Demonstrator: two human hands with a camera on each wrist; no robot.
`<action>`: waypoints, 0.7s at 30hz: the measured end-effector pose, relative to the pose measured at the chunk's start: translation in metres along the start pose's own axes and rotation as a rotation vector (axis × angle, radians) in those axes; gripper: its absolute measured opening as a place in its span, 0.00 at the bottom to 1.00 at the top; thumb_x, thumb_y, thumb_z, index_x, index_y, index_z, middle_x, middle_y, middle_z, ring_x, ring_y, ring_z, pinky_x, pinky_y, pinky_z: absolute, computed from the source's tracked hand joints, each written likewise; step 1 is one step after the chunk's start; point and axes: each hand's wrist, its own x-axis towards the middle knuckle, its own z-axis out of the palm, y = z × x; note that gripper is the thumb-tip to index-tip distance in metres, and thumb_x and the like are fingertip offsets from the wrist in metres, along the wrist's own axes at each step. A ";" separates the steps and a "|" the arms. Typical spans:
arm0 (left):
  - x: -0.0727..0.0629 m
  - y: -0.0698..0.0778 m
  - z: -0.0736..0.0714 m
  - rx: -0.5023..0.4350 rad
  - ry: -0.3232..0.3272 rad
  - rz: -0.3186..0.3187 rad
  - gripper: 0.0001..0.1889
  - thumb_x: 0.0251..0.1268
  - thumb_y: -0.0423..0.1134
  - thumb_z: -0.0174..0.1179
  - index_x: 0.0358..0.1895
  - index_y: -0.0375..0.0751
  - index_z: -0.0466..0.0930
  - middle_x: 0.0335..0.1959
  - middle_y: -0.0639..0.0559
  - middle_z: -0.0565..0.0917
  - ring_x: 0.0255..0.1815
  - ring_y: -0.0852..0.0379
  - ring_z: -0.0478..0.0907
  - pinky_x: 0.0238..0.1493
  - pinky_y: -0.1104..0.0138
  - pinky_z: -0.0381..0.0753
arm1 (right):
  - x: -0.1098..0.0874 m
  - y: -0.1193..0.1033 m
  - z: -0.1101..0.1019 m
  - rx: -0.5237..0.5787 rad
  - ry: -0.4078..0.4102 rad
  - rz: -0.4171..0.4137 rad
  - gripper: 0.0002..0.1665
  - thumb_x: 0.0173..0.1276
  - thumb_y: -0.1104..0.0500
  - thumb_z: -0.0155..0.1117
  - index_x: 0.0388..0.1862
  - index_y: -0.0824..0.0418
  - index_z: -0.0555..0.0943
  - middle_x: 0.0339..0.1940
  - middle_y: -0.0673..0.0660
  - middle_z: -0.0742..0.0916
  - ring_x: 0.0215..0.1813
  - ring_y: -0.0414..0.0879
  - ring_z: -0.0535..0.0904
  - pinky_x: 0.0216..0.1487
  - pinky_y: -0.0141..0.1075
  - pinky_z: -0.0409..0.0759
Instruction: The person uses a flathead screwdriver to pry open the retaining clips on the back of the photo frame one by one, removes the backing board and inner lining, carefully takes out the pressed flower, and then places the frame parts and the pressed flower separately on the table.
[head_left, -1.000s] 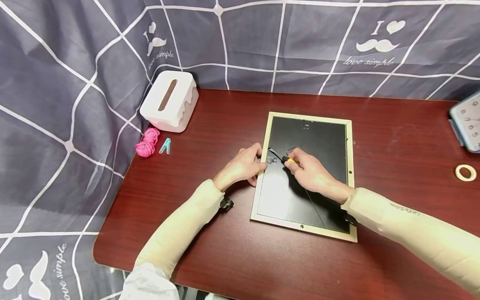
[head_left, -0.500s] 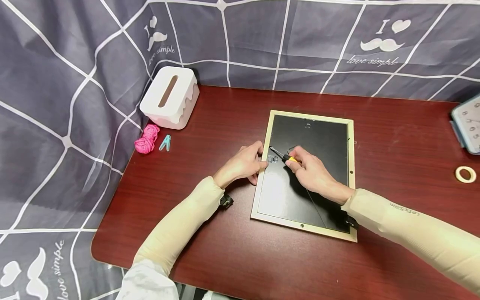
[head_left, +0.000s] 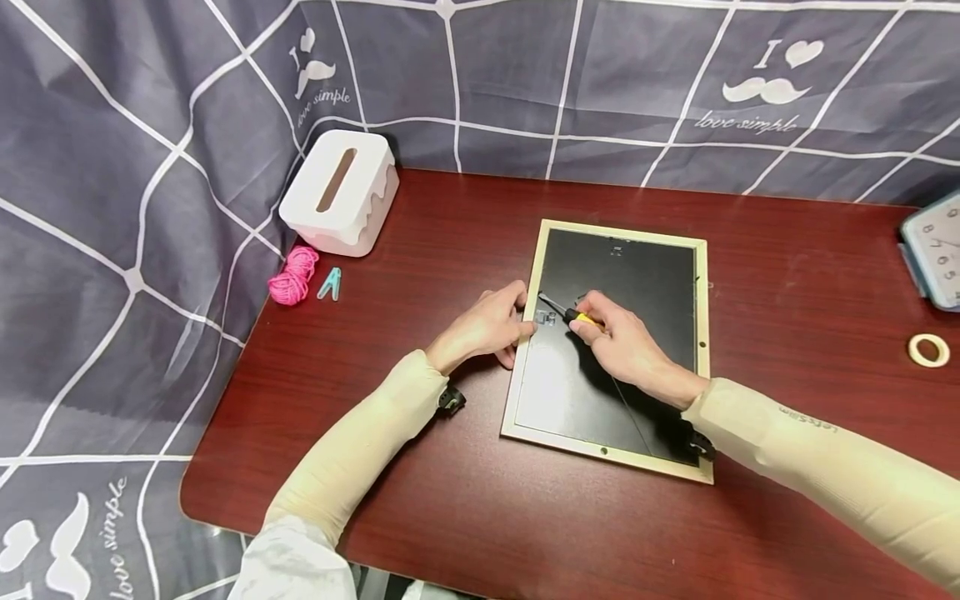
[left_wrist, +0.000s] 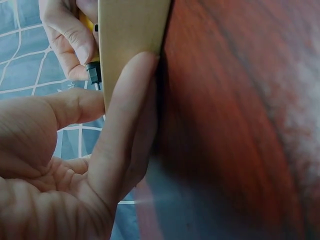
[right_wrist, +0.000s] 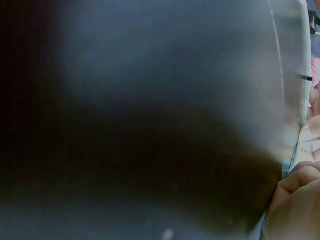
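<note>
On the red-brown, wood-grained table [head_left: 427,250] lies a pale, rectangular, black-backed frame [head_left: 555,442], likely light, stiff and best held by its rim, with the right hand [head_left: 622,340] gripping a yellow-and-black, metal-shafted screwdriver [head_left: 571,315] over its left part and the left hand [head_left: 486,325] pinching its left side.

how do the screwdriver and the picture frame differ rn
Size: the screwdriver is slim and much smaller than the broad rectangular frame.
Color: the screwdriver has a yellow and black handle; the frame is pale, around a dark panel.
Pose: the screwdriver is gripped in the right hand; the frame lies on the table.
Shared: the left hand holds the frame, so both are held.
</note>
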 end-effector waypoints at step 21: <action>-0.002 0.002 -0.001 0.035 0.000 -0.010 0.11 0.79 0.33 0.64 0.52 0.38 0.70 0.25 0.47 0.81 0.13 0.57 0.85 0.23 0.59 0.94 | -0.003 -0.010 -0.001 0.080 -0.014 0.060 0.09 0.87 0.56 0.59 0.55 0.59 0.79 0.40 0.58 0.86 0.40 0.48 0.76 0.46 0.37 0.74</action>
